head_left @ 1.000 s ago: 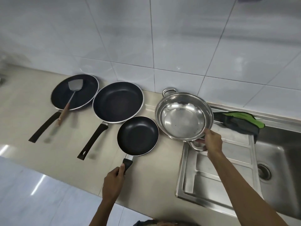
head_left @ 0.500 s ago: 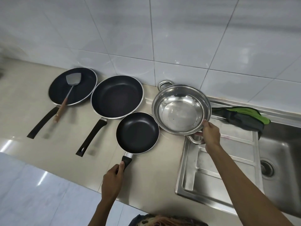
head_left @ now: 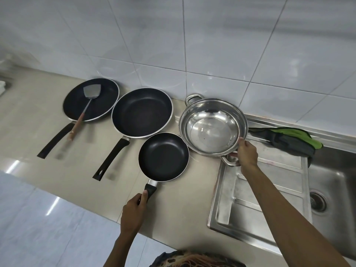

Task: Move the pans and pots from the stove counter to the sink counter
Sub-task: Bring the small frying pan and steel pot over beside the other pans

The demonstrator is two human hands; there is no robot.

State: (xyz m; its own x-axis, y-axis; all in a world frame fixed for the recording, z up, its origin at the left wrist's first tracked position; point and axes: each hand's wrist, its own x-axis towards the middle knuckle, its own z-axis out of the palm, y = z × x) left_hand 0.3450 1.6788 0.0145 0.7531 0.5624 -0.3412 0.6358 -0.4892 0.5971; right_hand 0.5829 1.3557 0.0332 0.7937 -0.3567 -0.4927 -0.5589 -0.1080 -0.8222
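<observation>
My left hand (head_left: 133, 212) grips the black handle of the small black frying pan (head_left: 163, 156), which sits on the beige counter. My right hand (head_left: 247, 154) holds the near rim and handle of the shiny steel pot (head_left: 212, 125), at the left edge of the sink drainboard. A medium black pan (head_left: 142, 112) lies behind the small one, handle pointing toward me. At far left is a large black pan (head_left: 91, 99) with a metal spatula (head_left: 90, 95) resting in it.
The steel drainboard (head_left: 269, 191) and sink basin (head_left: 335, 193) lie to the right. A green and grey cloth (head_left: 289, 138) lies on the sink's back edge. A white tiled wall runs behind the counter (head_left: 28, 132).
The view has shifted slightly. Both hands keep their holds; the small pan and the steel pot sit in nearly the same places as before.
</observation>
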